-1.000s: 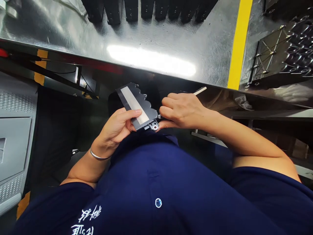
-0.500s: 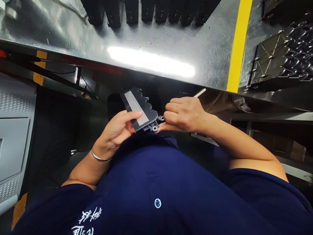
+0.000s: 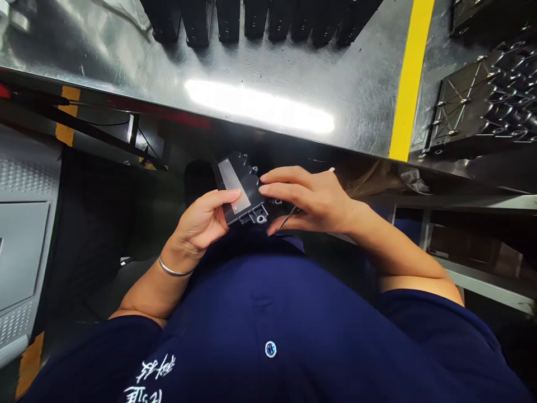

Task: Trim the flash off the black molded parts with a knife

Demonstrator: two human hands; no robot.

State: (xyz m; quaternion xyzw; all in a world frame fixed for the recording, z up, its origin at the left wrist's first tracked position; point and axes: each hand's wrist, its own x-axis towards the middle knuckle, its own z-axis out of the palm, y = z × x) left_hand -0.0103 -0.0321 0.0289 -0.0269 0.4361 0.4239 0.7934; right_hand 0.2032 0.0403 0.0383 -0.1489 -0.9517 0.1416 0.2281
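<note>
My left hand point(image 3: 205, 215), with its thumb on the face, holds a black plastic part point(image 3: 250, 187) with a scalloped edge and ring-shaped lugs. A pale grey strip point(image 3: 235, 187) runs along that face. My right hand point(image 3: 312, 198) is close to the scalloped side, its fingertips at or just above the edge. Held in its palm is a thin tool point(image 3: 287, 218) with a slender metal tip, which shows near the thumb. Its pale handle end peeks out behind the knuckles, and the middle is hidden by the hand.
Beyond my hands lies a shiny metal table point(image 3: 251, 73) with a yellow tape stripe point(image 3: 411, 84). Several black blocks point(image 3: 229, 22) stand in a row at the back. Black scalloped parts point(image 3: 478, 101) are stacked at right. A grey perforated chair or cabinet point(image 3: 25, 240) stands left.
My right hand's fingers have uncurled and reach toward the scalloped edge, and the tool's metal tip has come into sight. The black part has shifted and turned slightly.
</note>
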